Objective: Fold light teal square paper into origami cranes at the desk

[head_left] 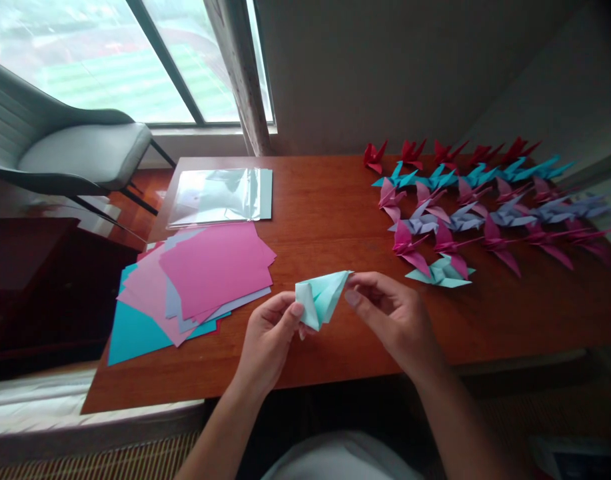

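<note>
A partly folded piece of mint-green paper [326, 297] is held up over the near part of the table. My left hand [271, 335] pinches its left end between thumb and fingers. On the other side, my right hand [396, 319] has its thumb and fingertips closed at the paper's pointed upper right corner. Creased flaps show on the side facing me; its back is hidden. A finished mint-green paper crane [442, 272] lies on the table to the right, beyond my right hand.
Rows of folded cranes, red [448, 155], blue [438, 177], pink, lavender [468, 219] and magenta [410, 248], cover the table's right side. At left lie fanned coloured sheets [218, 267] and a clear plastic packet [212, 195]. A chair [85, 153] stands by the window.
</note>
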Motion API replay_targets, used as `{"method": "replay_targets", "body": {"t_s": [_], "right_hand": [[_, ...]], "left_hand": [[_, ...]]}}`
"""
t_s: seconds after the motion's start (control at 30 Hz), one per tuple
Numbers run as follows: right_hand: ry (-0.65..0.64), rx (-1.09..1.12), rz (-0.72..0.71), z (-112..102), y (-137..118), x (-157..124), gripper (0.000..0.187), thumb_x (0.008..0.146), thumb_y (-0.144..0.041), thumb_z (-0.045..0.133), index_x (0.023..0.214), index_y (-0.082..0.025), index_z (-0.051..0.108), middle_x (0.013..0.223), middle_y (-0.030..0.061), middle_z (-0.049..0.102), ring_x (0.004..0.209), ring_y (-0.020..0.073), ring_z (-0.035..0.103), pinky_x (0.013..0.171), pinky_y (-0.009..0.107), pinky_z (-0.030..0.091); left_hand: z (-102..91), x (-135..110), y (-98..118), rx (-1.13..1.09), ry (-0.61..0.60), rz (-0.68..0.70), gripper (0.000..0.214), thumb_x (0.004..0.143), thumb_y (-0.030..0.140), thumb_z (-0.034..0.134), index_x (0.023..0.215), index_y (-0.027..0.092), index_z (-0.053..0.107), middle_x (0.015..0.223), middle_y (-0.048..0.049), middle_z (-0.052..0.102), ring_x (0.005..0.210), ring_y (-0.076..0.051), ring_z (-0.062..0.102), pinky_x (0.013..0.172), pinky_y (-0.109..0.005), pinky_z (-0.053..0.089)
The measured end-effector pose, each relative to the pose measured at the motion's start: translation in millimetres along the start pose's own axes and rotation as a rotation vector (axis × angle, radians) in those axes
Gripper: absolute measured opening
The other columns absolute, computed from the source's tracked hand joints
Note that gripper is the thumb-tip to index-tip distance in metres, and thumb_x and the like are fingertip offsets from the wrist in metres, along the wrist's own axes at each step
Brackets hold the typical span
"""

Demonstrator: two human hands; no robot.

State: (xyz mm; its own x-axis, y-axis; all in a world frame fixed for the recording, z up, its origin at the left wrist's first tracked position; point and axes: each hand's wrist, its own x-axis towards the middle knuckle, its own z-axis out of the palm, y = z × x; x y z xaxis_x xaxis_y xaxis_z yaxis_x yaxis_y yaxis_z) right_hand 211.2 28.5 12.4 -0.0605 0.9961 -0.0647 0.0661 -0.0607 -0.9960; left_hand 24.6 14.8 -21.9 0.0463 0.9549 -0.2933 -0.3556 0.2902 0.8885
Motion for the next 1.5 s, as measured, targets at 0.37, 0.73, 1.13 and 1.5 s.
{"method": "replay_targets", "body": {"t_s": [0.37,0.73,1.13,1.5], "right_hand": [[-0.052,-0.065,-0.055,-3,-11,7,0.017,0.086,-0.039,0.074,0.091,-0.022,0.073,0.071,-0.0004,0.063,0.064,0.0143,0.057,0.056,0.025,0.048],[-0.048,-0.077,-0.128,-5,-17,11,0.013,0.084,-0.034,0.077,0.089,-0.023,0.074,0.076,-0.0002,0.068,0.067,0.0139,0.06,0.059,0.025,0.05],[-0.087,0.118,-0.036,-4,-18,17,0.01,0.079,-0.029,0.08,0.083,-0.023,0.073,0.079,-0.0004,0.072,0.072,0.0152,0.065,0.064,0.026,0.054],[-0.22,-0.021,-0.041,-20,-28,23,0.008,0.084,-0.028,0.076,0.087,-0.022,0.074,0.074,-0.0004,0.064,0.065,0.0114,0.054,0.054,0.022,0.042]], "left_hand": [[-0.2,-1,0,0.04,-0.005,-0.014,0.045,0.076,0.058,0.079,0.082,0.014,0.072,0.057,-0.0001,0.063,0.049,-0.009,0.052,0.049,-0.019,0.04],[1.6,-1,3,0.043,0.012,-0.048,0.042,0.073,0.054,0.082,0.075,0.014,0.068,0.054,0.0014,0.062,0.046,-0.008,0.052,0.047,-0.018,0.04],[-1.1,0,1,-0.001,0.017,-0.099,0.044,0.068,0.054,0.086,0.079,0.014,0.071,0.053,0.0003,0.065,0.045,-0.008,0.055,0.045,-0.017,0.043],[-2.5,-1,-1,0.001,-0.021,-0.087,0.035,0.072,0.047,0.086,0.077,0.015,0.073,0.056,-0.0002,0.069,0.047,-0.005,0.058,0.047,-0.012,0.044]]}}
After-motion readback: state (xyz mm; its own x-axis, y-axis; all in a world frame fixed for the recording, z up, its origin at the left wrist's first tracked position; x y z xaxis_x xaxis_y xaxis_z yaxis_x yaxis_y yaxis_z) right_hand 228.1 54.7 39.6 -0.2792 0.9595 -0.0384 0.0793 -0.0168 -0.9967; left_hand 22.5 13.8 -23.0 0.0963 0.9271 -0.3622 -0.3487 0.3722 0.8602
